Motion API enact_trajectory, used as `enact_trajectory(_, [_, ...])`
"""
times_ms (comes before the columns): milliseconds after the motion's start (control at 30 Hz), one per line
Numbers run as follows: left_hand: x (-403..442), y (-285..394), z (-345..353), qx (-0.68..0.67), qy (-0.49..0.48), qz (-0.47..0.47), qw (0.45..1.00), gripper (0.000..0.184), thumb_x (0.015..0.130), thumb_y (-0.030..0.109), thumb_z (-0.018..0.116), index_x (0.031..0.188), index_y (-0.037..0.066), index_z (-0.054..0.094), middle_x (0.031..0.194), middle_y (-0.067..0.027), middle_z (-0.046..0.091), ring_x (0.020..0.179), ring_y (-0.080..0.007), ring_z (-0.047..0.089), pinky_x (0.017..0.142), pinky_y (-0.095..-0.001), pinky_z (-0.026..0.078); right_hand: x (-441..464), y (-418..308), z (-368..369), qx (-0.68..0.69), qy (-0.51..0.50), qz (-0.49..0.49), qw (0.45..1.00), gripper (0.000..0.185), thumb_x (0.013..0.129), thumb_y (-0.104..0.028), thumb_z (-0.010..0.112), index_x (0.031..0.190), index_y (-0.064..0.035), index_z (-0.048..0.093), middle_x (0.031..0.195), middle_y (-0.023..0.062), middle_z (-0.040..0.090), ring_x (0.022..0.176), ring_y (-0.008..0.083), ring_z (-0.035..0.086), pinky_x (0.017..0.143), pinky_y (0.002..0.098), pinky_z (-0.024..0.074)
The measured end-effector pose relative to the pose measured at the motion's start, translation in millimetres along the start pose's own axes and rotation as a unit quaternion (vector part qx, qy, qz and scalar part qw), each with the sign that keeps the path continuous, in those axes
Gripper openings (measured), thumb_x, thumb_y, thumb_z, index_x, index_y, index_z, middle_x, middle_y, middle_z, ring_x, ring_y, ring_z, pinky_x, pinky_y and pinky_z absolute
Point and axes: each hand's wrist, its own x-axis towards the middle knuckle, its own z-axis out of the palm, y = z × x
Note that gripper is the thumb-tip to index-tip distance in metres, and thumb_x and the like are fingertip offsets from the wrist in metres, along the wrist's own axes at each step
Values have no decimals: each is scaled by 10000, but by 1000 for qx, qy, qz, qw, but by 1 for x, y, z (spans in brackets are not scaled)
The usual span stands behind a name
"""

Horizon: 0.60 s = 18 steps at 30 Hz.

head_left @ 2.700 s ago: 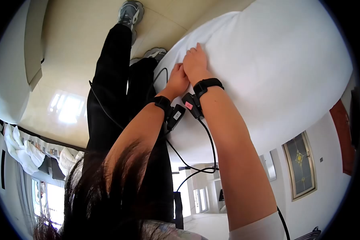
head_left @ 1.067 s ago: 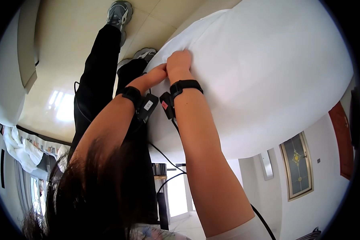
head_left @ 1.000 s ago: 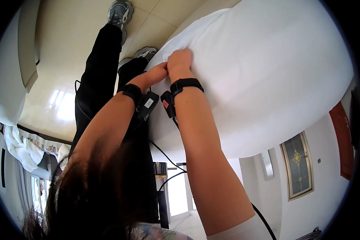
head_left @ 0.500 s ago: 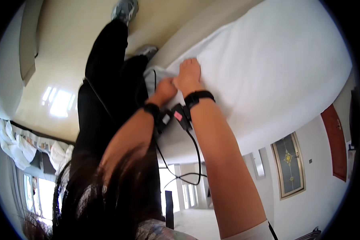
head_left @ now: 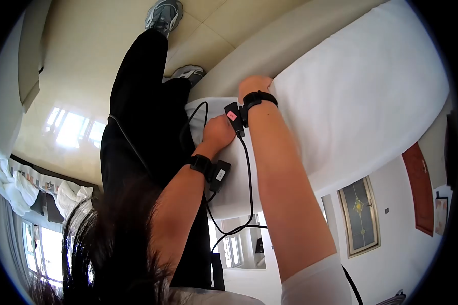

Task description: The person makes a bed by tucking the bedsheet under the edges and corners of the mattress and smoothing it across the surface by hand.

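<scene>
A white sheet (head_left: 361,96) lies over a large bed-like surface with a beige side (head_left: 285,46). At the sheet's upper edge is my right hand (head_left: 255,87), its fingers curled in on the cloth; a strap with a black pink-labelled device is on that wrist. Lower and to the left, my left hand (head_left: 220,133) is closed in a fist on the sheet, its fingertips hidden. A black device (head_left: 220,176) with a white label is strapped to the left wrist. The two hands are apart.
Black cables (head_left: 250,178) hang from the wrist devices. My legs in black trousers (head_left: 137,91) and grey shoes (head_left: 164,18) are at the left on the tiled floor (head_left: 81,66). Dark hair covers the lower left. A framed glass panel (head_left: 360,216) and a red door (head_left: 420,188) stand lower right.
The sheet's edge has drawn back to the right and down, showing more of the beige side. My hands have moved apart, the left one lower, the right one along the edge.
</scene>
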Motion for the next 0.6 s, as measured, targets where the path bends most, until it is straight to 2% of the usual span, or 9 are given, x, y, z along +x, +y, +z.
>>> enact_trajectory(67, [2,-5,10,-23,-12,-12,1000,227,738,130,524,861,-37,617,888,-248,628,882,-395,599,797,-449,473,5,-4,16,-44,-3,-9,999,388,772,-275,637,1150,-191,617,1241,23,568,1144,250,536,900,463,417])
enact_trajectory(100, [3,-9,13,-19,-7,-10,1000,212,737,123,548,847,-43,621,884,-244,633,877,-386,609,797,-438,480,-9,-7,6,-11,-17,-5,1000,406,758,-275,661,1152,-183,616,1242,34,568,1147,253,534,909,461,412])
enact_trajectory(267, [18,-24,32,26,-9,1,1000,220,733,137,570,843,-47,620,881,-245,634,869,-388,612,795,-438,484,10,-1,29,-14,47,-36,998,365,759,-266,645,1103,-143,638,1194,72,594,1106,261,560,869,447,437])
enact_trajectory(333, [21,-20,21,39,-6,7,999,226,735,147,577,843,-47,619,880,-245,633,868,-389,612,791,-436,486,10,-1,19,10,-13,-68,998,310,765,-264,630,1050,-146,663,1139,71,623,1062,255,585,822,424,460])
enact_trajectory(367, [20,-18,18,41,-4,27,999,236,733,167,589,853,-34,622,883,-240,634,868,-388,610,785,-439,486,9,0,16,8,-13,-68,998,310,765,-264,630,1050,-146,663,1139,71,623,1062,255,585,822,424,460])
enact_trajectory(467, [18,-23,22,24,13,34,999,247,723,206,611,859,1,627,879,-212,640,856,-381,610,765,-432,490,-6,-2,6,21,20,-95,995,279,789,-260,601,1037,-153,674,1107,73,638,1036,250,600,784,395,476])
enact_trajectory(533, [15,-29,24,16,29,23,999,248,716,227,621,856,22,629,871,-188,645,844,-374,611,751,-423,494,-19,-12,12,17,84,-50,995,279,831,-251,560,1083,-179,657,1169,50,612,1083,243,572,818,403,454])
enact_trajectory(600, [13,-32,21,12,46,180,983,244,700,245,628,874,75,621,838,-137,648,817,-353,614,712,-397,501,3,-28,23,7,70,-28,997,290,868,-234,519,1131,-189,633,1218,18,583,1140,221,530,863,439,416])
